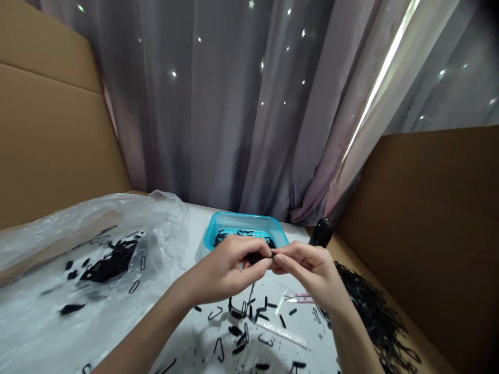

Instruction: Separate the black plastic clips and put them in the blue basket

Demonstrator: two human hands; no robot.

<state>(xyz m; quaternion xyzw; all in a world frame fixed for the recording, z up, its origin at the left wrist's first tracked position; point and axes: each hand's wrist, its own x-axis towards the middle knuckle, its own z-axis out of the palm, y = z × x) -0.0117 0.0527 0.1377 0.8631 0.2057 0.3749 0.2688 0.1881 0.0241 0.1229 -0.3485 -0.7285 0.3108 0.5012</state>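
My left hand (234,262) is closed, with thumb and fingers pinched around a small black piece (256,257). Against its right end press the thumb and forefinger of my right hand (306,262), so the fingertips of both hands meet there. What exactly the piece is cannot be made out, as fingers cover most of it. Just behind my hands stands a blue plastic basket (249,215) with black pieces inside. Below them, small black pieces (235,331) and thin black loops (219,349) lie scattered over the white tabletop (187,340).
Clear plastic sheeting (163,228) holding black pieces (113,262) spreads on the left. To the right are pink-handled snips (301,298), a whitish strip (283,333), a black cylindrical object (321,232) and a heap of black loops (370,304). Cardboard walls (424,208) flank both sides.
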